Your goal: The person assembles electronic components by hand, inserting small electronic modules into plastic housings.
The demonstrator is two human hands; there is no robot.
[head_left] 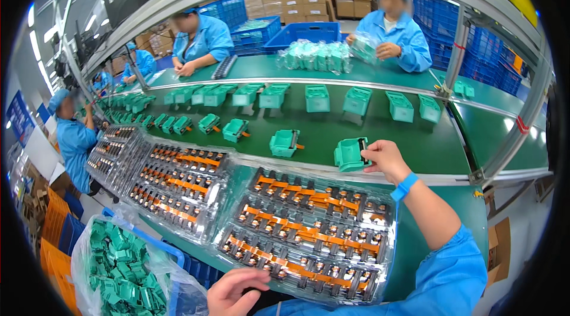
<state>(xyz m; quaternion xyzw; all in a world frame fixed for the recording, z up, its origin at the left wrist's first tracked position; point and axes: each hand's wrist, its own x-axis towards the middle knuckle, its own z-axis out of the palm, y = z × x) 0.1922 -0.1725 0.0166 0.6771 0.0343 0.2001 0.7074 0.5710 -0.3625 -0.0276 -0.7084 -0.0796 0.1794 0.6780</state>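
Note:
My right hand (pixel 386 158), thumb and fingers closed, grips the right edge of a green plastic housing (pixel 348 154) on the green conveyor belt. A black strip-shaped part shows along that side of the housing. Just left on the belt sits another green housing (pixel 282 143) with an orange tab sticking out. My left hand (pixel 238 292) is at the near edge of a clear plastic tray (pixel 389 268), fingers stretched and apart, holding nothing. Rows of black parts with orange flat ribbons (pixel 309 234) fill this tray.
More clear trays (pixel 178 191) of the same parts lie to the left. A lined blue bin (pixel 122 262) full of green housings stands at lower left. Green housings (pixel 317 98) line the belt's far side. Co-workers in blue (pixel 389 31) sit opposite; a metal frame post (pixel 516 126) rises right.

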